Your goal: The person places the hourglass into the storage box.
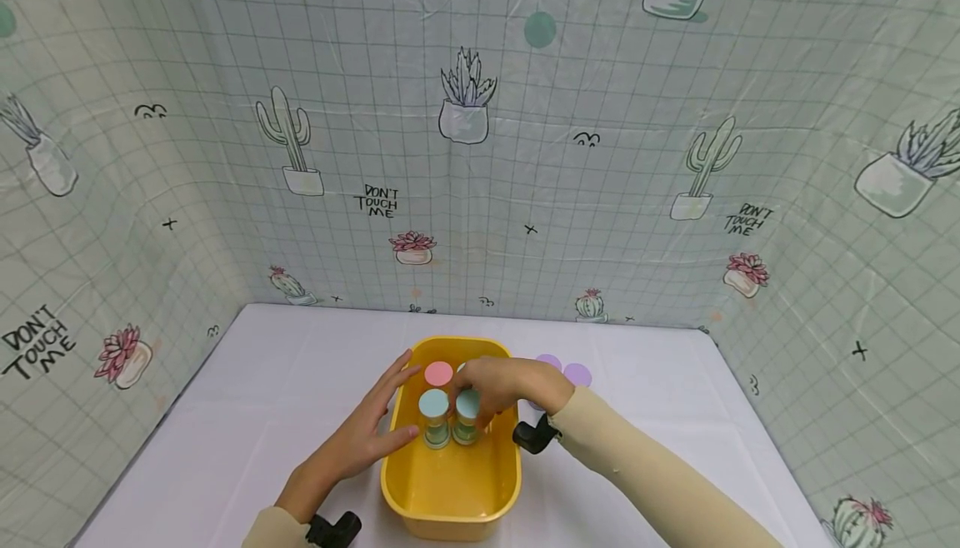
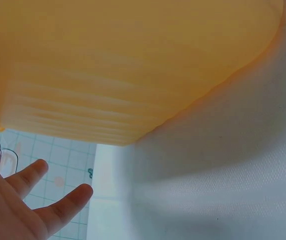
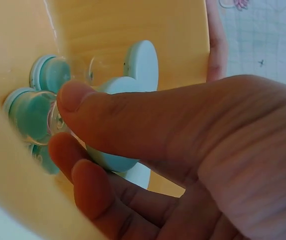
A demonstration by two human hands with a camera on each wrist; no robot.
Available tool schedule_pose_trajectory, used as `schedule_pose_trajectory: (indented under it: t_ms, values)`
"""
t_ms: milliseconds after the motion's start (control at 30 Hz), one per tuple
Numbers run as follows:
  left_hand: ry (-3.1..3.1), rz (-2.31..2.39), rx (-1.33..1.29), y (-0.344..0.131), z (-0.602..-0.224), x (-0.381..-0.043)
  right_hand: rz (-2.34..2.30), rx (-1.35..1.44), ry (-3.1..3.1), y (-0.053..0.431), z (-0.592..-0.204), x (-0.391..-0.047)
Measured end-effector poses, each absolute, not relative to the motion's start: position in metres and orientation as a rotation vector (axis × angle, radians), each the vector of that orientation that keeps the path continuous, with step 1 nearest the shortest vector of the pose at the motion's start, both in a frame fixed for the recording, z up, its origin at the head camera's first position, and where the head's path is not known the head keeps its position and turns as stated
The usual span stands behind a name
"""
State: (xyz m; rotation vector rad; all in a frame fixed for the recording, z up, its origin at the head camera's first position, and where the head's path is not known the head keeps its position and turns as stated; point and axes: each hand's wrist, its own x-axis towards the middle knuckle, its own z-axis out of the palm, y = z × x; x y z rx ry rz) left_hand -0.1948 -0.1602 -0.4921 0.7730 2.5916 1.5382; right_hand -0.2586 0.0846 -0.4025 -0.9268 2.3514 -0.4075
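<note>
White counter (image 1: pixel 285 398) and cactus-print backdrop (image 1: pixel 600 231), yellow bin (image 1: pixel 450 490) towards the front

Head view: Pale, grid-lined backdrop on three sides, with drawn potted plants and lettering. Yellow bin on the counter, between left hand (image 1: pixel 363 430) and right hand (image 1: pixel 498 380). Upright inside: pink-capped vessel (image 1: pixel 438 374) towards the rear; nearer, side by side, front-left blue-capped vessel (image 1: pixel 434 406) and front-right blue-capped vessel (image 1: pixel 467 406), both with clear bodies. Left hand at the left rim, fingers spread and nearly straight, thumb over the rim, free of any grip. Right hand reaching across the right rim. Purple discs (image 1: pixel 577 375) right of the bin, near the right wrist.

Left wrist view: Outer wall of the yellow bin across the upper part; shadow on the counter. Extended fingers at lower left, one fingertip at the bin's edge, contact unclear.

Right wrist view: Thumb and curled fingers around the front-right blue-capped vessel. Teal base close to the bin floor; contact not possible to judge. Further blue-capped vessel (image 3: pixel 140 176) partly behind the fingers.
</note>
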Motion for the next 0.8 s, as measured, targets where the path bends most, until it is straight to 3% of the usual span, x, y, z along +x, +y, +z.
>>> schedule_pose_trajectory:
  t_ms: [800]
  values:
    - [2.591,1.537,0.766,-0.1598,-0.4931,-0.196,-0.42,-0.97,2.352,0.0878,-0.3994,-0.2595]
